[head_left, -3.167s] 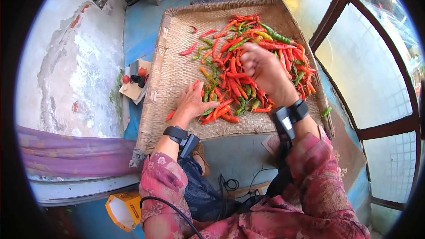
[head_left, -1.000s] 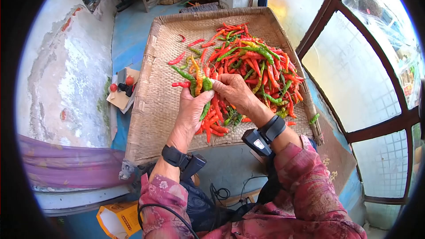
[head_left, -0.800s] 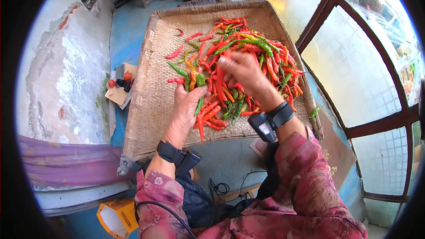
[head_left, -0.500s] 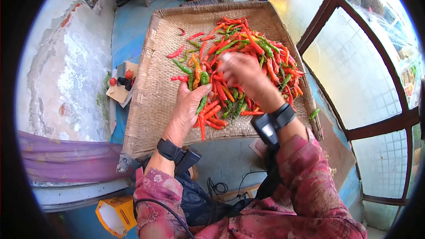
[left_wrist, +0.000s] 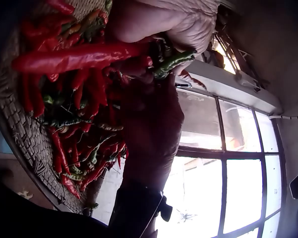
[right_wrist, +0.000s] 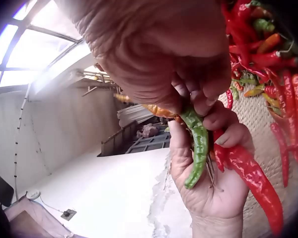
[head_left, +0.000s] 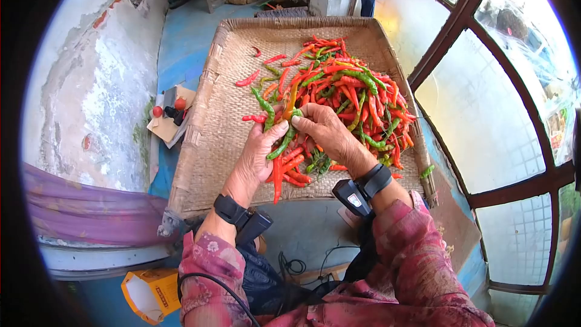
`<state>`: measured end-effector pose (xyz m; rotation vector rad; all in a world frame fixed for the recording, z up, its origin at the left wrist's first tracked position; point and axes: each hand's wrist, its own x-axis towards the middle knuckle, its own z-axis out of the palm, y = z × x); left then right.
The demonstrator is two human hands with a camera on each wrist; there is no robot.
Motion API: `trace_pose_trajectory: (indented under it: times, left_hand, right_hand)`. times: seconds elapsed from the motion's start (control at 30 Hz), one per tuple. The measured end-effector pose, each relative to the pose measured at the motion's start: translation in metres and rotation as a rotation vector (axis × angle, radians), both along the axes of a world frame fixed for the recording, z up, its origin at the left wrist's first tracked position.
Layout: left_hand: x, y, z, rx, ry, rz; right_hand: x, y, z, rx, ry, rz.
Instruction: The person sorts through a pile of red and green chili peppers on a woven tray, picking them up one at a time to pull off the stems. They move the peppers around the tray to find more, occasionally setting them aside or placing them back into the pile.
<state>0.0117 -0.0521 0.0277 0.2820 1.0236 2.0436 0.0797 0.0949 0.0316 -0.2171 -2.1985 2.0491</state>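
My left hand (head_left: 257, 154) grips a small bunch of chili peppers over the near part of a woven tray (head_left: 227, 151). Green chilies (head_left: 264, 108) and an orange one (head_left: 292, 102) stick up from it, while a long red chili (head_left: 278, 178) hangs below. Thumb and fingers of my right hand (head_left: 331, 135) meet the bunch and pinch at it. From the right wrist, a curved green chili (right_wrist: 198, 153) and a red chili (right_wrist: 258, 186) show in the left palm, with right fingertips at the green one's upper end. The stems are mostly hidden by fingers.
A heap of red, green and yellow chilies (head_left: 369, 103) covers the tray's right side. A few loose chilies (head_left: 247, 79) lie at left. A paned window (head_left: 460, 115) flanks the right; a plastered wall (head_left: 103, 103) the left. A yellow box (head_left: 154, 293) stands low at left.
At 3.2 s ago the left hand rested on the chilies; it now holds a bunch. The right hand met the bunch, moved off over the heap, and has come back to it.
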Motion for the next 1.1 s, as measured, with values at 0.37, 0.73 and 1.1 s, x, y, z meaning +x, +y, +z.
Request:
trace_pose_trajectory:
  times: [0.37,0.73,1.1]
  left_hand:
    - [-0.007,-0.001,-0.012,-0.144,0.100,0.296]
    - [-0.016,-0.008,-0.004,-0.198,0.108,0.348]
    - [-0.010,0.003,0.002,-0.120,0.220,-0.031]
  right_hand:
    - [0.002,0.013,0.013,-0.011,-0.011,-0.078]
    - [-0.008,0.043,0.006,-0.706,0.293,-0.224]
    - [-0.007,-0.010,-0.018,-0.232,-0.034,-0.033]
